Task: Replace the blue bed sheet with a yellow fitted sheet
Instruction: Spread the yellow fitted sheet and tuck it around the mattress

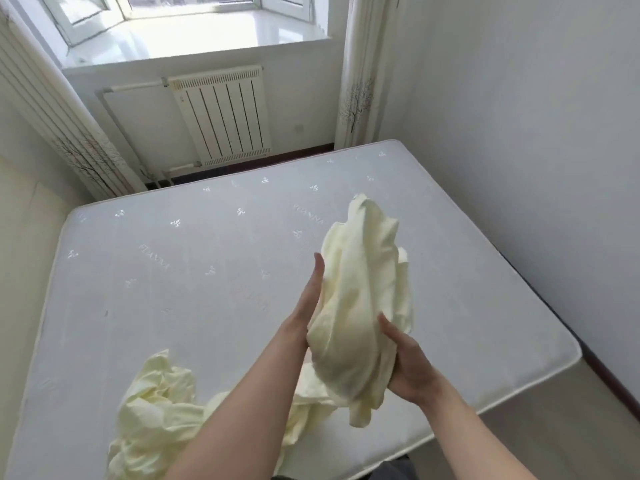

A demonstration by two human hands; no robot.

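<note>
A pale yellow fitted sheet [360,289] is bunched up above the bare white mattress [173,265]. My right hand [407,365] grips the bundle from below, fingers curled round the fabric. My left hand [310,299] lies flat against the bundle's left side with straight fingers. The rest of the yellow sheet trails down and lies crumpled on the mattress near its front edge. No blue sheet is in view.
A white radiator [221,116] stands under the window [180,15] beyond the bed. Curtains [356,71] hang at both sides of the window. A white wall [536,133] runs close along the bed's right side, with a strip of floor [554,420] at the right.
</note>
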